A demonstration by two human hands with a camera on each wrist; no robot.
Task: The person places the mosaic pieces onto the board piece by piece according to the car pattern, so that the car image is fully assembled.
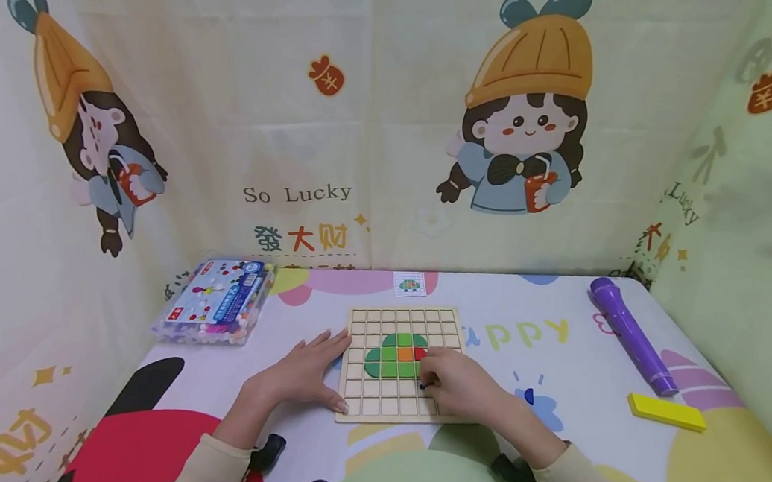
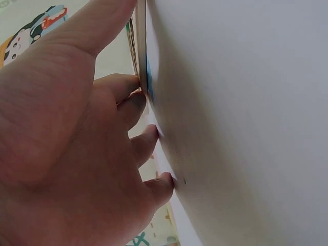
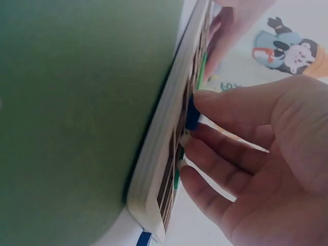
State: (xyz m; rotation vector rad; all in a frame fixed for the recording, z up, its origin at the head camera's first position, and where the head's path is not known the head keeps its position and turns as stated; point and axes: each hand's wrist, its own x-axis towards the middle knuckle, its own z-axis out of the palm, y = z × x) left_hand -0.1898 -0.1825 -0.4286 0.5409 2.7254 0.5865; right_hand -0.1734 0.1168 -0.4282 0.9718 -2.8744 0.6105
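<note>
A small dark blue piece (image 3: pixel 191 115) sat pinched at the fingertips of the right hand (image 1: pixel 460 387), pressed against the lower middle of the wooden grid board (image 1: pixel 377 402), just below the coloured picture already set in its cells. That picture, a patch of green tiles (image 1: pixel 387 359) with one orange tile (image 1: pixel 404 354) and a red one (image 1: pixel 420 353) at its right end, filled the board's centre. The right wrist view showed the thumb and forefinger closed round the blue piece with the other fingers resting on the board's face, though blur made the piece's exact shape hard to tell. The piece looked light, hard and smooth, so it would probably slip easily and is best held by its side edges between two fingertips; the board seemed stiff, thin and light enough to slide unless braced. The left hand (image 1: pixel 308 370) lay flat and spread beside the board's left edge, fingers straight, the thumb and fingertips touching that edge and gripping nothing. Just beyond the board's far edge lay a small pattern card (image 1: pixel 409 284). Farther to the board's left rear stood a clear plastic box of pieces (image 1: pixel 215 304). Well to the board's right lay a purple pen-like tool (image 1: pixel 631 334), and nearer than it a yellow block (image 1: pixel 667 411). All rested on a printed tablecloth (image 1: pixel 557 378).
</note>
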